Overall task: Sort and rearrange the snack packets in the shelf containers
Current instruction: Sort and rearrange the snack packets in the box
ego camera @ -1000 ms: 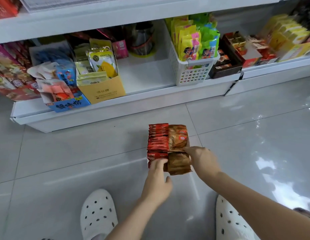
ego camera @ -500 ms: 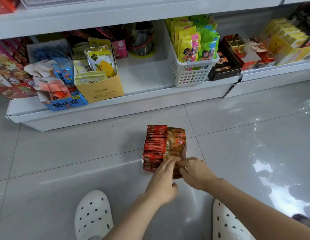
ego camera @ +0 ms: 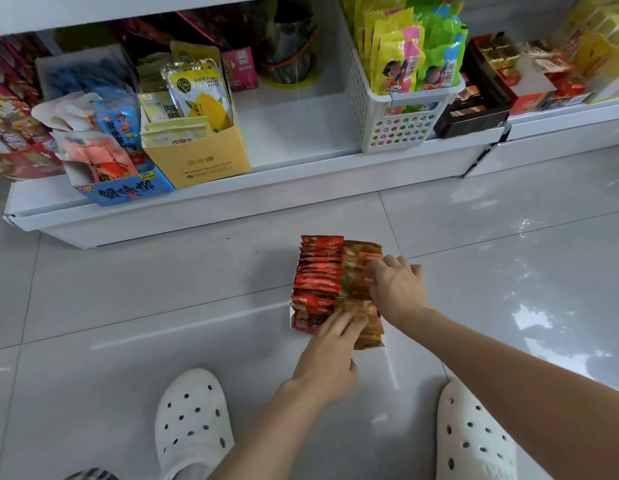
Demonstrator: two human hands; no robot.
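Change since a second ago: both hands have shifted along the brown row; the right hand now lies farther up it, the left hand has slid in from the red row's near end to the brown packets nearest the person.
Right grip: fingers curled over the tops of the brown packets, thumb side hidden, so it appears clamped on a bunch of them.
Left grip: fingers fairly straight and apart, tips pressing the near brown packets just below the right grip.
Task's thing: a small tray on the floor, between the person's feet and the shelf, holding two rows of packets standing on edge.
Red row: just left of both grips, upright and even.
Done so far: colours look separated; the red side seems finished.
Left to do: the brown row is uneven, its near packets leaning out past the tray's near edge; they probably need squaring.
After that: the tray likely returns to the bare shelf gap well beyond the grips, between the yellow box and the white basket.
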